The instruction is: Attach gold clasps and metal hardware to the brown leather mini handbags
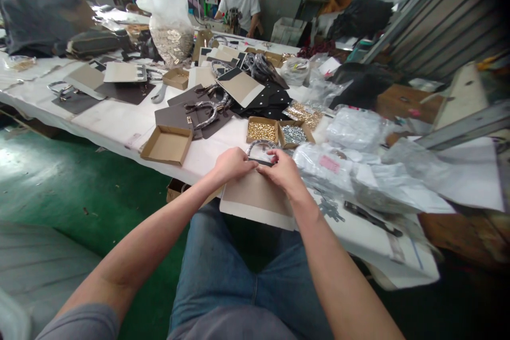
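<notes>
A beige-backed bag panel overhangs the table's front edge, toward my lap. A bag handle in clear wrapping arches beyond its far edge, by a dark strip. My left hand grips the panel's far edge, its thumb on the beige side. My right hand holds the same edge, thumb near the other thumb and fingers bent at the dark strip. Any small part between the fingertips is hidden. Just beyond stand a small box of gold-coloured hardware and a box of silver-coloured hardware.
A shallow cardboard box lies left of my hands. Dark bag panels with handles are spread behind it. Plastic-wrapped white packs and a black-handled tool lie to the right. Another person is across the table.
</notes>
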Tool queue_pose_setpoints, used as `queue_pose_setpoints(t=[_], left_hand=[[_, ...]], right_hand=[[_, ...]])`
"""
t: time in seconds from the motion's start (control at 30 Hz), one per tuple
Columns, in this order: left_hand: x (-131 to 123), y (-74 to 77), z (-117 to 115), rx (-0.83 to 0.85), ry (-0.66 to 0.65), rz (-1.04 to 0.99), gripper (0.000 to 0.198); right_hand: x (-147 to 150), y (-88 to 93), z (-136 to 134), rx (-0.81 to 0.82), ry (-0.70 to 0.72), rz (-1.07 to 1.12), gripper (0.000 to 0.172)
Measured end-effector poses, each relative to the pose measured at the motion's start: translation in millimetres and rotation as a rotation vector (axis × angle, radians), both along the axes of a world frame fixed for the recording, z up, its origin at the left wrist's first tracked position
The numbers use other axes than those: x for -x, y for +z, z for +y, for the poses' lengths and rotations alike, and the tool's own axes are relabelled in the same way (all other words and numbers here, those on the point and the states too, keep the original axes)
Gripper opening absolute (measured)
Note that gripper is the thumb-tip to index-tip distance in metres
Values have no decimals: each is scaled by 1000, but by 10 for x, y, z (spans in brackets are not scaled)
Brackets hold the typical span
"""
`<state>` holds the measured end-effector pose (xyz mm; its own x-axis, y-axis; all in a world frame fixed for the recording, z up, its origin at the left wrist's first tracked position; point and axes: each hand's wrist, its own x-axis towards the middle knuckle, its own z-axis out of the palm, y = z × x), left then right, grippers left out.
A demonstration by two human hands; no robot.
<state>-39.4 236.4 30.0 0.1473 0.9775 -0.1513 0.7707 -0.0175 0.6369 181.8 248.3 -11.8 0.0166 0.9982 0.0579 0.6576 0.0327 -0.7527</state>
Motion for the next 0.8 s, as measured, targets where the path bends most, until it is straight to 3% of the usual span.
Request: queue_pose_setpoints(t=[0.07,0.17,0.33,0.4,0.57,0.67,0.8], left_hand=[[35,-18,-21,29,-4,-32,46],[74,-45,-38,61,-11,-66,47],[69,2,-46,14,-8,44,41],[46,62,-88,-59,-30,116,38],[-90,137,-361,-231,-140,283,39],[-241,11,-580,-337,-151,346,31],[-434,-281,-840,-578,-176,384,27]], right_hand=[[11,19,14,-26,32,-61,64],[21,72,22,64,135,-51,41],[5,136,39,123,210,-10,26],[-22,127,41,165,219,47,32],[-97,39,4,271,176,229,74],[-137,-11,-40,251,163,320,78],[-223,-34,-83,157,244,323,57]])
